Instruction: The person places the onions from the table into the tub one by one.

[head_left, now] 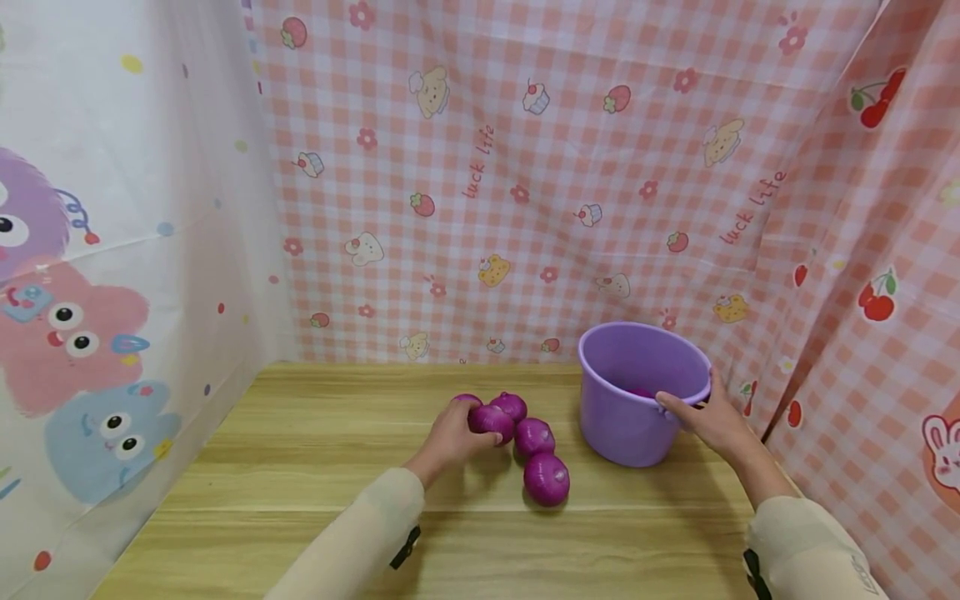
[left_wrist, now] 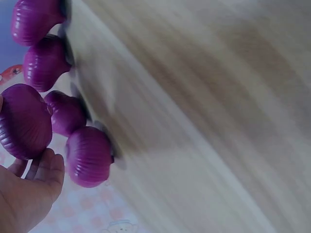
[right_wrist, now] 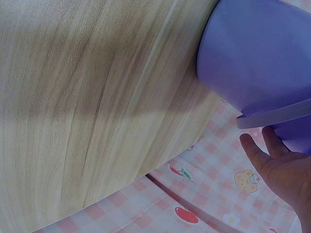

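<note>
My left hand [head_left: 455,442] holds a red onion [head_left: 491,423] between thumb and fingers; in the left wrist view this onion [left_wrist: 25,121] appears lifted off the table. Close around it rest more red onions: one behind [head_left: 512,406], one partly hidden by the fingers [head_left: 467,399], and two in a line toward the front, the nearest [head_left: 547,480] being the largest-looking. To the right, a purple bucket [head_left: 626,429] stands upright. My right hand [head_left: 712,417] grips its right rim, thumb over the edge, fingers outside by the handle [right_wrist: 277,115]. Something magenta [head_left: 639,392] shows inside the bucket, mostly hidden.
The wood-grain table [head_left: 315,492] runs back to a pink checked cloth [head_left: 465,275]. More checked cloth [head_left: 847,400] hangs at the right, close to my right arm. A white printed cloth [head_left: 202,275] borders the left side.
</note>
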A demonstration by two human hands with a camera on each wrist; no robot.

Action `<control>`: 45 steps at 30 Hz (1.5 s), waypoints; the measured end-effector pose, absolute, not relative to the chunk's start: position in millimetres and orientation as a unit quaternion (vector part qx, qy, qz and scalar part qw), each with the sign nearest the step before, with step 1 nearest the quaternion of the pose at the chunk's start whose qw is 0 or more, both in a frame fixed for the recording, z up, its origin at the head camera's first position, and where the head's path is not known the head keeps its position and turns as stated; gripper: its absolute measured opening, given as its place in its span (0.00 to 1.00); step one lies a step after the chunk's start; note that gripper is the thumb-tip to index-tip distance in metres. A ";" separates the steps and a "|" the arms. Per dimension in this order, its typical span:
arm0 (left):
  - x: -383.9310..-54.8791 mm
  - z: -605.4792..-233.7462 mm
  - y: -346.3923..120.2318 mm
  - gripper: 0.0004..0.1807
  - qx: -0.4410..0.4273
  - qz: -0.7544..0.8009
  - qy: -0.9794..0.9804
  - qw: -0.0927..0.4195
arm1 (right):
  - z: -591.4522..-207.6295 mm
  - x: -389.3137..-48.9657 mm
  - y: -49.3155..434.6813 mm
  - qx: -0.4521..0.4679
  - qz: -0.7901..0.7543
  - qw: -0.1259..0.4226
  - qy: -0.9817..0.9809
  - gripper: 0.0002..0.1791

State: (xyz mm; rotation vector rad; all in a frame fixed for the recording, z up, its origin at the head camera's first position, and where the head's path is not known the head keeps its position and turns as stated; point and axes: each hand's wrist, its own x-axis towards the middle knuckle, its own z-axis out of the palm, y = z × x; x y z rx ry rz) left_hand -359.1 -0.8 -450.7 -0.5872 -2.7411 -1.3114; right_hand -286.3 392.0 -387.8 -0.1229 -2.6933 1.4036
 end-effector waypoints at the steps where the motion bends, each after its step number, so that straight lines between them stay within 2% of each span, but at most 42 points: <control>1: -359.0 -448.2 0.3 0.31 -0.189 -0.428 -0.884 0.022 | -387.5 -286.3 391.8 -0.041 0.461 0.052 -0.885 0.63; 12: -359.5 -411.4 23.6 0.36 -0.193 -0.433 -0.880 0.013 | -387.9 -286.9 392.7 -0.039 0.468 0.048 -0.882 0.62; 17: -359.8 -391.1 38.1 0.35 -0.200 -0.449 -0.871 0.007 | -387.9 -286.7 392.2 -0.036 0.468 0.053 -0.881 0.62; 30: -363.4 -343.7 87.5 0.33 -0.250 -0.452 -0.854 0.066 | -388.5 -287.5 393.4 -0.034 0.469 0.052 -0.881 0.61; 45: -358.4 -325.8 154.6 0.32 -0.258 -0.452 -0.851 0.065 | -388.5 -288.2 394.8 -0.036 0.463 0.048 -0.884 0.62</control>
